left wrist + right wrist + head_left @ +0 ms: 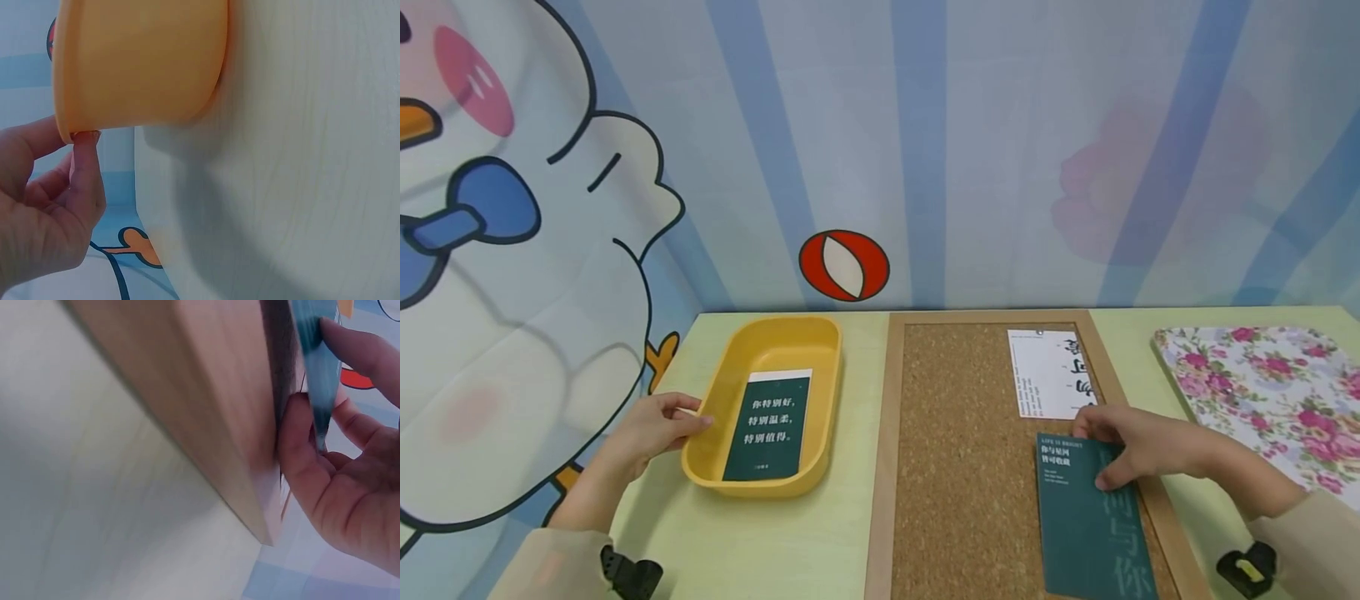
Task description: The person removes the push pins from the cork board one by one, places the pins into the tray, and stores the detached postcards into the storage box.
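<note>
Card pinched in right hand, mostly nearside of fingers; white sheet just beyond them; left hand pinches tray rim. Slack pinch could drop card, stray fingertips nudge sheet.

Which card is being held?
The green card over the cork board, pinched by the right hand; the white card lies on the board, the other green card in the yellow tray.

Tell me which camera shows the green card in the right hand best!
The head view: the green card shows its front and white writing there, though the right hand covers a little. The right wrist view shows just a slanted sliver, cut off at the top. The left wrist view doesn't show it.
</note>
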Action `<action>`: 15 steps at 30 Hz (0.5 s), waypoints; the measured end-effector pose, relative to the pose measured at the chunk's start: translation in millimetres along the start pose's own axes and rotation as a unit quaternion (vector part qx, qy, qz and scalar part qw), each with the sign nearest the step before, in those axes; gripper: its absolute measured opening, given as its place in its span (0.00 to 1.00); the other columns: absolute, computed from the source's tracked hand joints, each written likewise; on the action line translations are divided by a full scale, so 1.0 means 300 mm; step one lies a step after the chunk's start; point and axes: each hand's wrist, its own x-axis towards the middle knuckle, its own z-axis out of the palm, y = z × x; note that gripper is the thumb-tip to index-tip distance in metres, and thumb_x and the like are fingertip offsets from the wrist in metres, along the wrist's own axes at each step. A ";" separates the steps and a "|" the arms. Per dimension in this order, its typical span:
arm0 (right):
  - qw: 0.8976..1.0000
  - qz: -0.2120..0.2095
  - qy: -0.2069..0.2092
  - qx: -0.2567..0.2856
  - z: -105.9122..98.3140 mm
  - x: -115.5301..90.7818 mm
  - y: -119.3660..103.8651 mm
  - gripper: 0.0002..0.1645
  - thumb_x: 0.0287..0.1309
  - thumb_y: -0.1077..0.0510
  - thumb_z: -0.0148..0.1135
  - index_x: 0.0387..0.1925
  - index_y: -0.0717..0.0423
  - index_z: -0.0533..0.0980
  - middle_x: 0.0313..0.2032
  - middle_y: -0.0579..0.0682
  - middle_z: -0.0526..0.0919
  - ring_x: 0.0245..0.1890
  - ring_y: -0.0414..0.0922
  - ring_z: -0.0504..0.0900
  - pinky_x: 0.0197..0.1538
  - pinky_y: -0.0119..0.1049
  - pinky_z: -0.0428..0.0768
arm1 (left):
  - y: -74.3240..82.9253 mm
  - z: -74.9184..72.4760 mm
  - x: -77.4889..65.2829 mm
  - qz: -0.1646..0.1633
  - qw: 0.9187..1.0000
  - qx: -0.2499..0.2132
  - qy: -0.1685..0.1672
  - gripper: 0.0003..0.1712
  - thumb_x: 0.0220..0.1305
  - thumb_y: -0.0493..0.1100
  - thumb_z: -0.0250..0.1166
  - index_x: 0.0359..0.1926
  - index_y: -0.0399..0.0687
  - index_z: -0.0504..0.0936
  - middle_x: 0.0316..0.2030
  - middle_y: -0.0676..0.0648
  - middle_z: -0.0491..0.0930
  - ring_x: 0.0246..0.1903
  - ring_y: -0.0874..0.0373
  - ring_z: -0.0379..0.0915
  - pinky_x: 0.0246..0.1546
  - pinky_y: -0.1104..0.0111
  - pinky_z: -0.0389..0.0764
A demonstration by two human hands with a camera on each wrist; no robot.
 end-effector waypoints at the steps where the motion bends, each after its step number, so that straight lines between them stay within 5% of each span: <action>1: 1.000 0.005 -0.003 0.009 -0.001 -0.001 0.002 0.21 0.52 0.64 0.65 0.41 0.66 0.64 0.36 0.58 0.75 0.32 0.44 0.73 0.33 0.36 0.70 | 0.000 0.000 0.000 -0.001 1.000 0.001 0.000 0.29 0.58 0.44 0.66 0.52 0.26 0.69 0.32 0.44 0.76 0.29 0.59 0.74 0.35 0.68 0.80; 5: 0.999 0.022 -0.006 0.042 -0.010 -0.005 0.006 0.21 0.55 0.64 0.62 0.46 0.64 0.64 0.44 0.60 0.74 0.38 0.48 0.73 0.33 0.40 0.72 | 0.003 0.000 0.000 -0.003 1.000 0.001 -0.002 0.29 0.58 0.44 0.66 0.52 0.27 0.69 0.32 0.44 0.76 0.29 0.59 0.74 0.35 0.68 0.80; 11: 0.989 0.024 -0.044 0.140 -0.029 -0.007 0.002 0.20 0.59 0.69 0.54 0.52 0.63 0.61 0.52 0.63 0.71 0.32 0.45 0.77 0.23 0.37 0.71 | 0.007 -0.005 0.001 -0.005 1.000 -0.004 -0.005 0.29 0.58 0.44 0.66 0.52 0.26 0.68 0.31 0.45 0.75 0.28 0.59 0.73 0.34 0.70 0.80; 15: 0.978 0.009 -0.073 0.194 -0.037 -0.004 0.009 0.21 0.58 0.73 0.50 0.53 0.65 0.61 0.51 0.62 0.75 0.40 0.50 0.80 0.31 0.38 0.78 | 0.009 -0.009 0.002 -0.005 1.000 -0.006 -0.005 0.29 0.58 0.44 0.66 0.52 0.26 0.68 0.30 0.45 0.75 0.28 0.59 0.72 0.33 0.70 0.80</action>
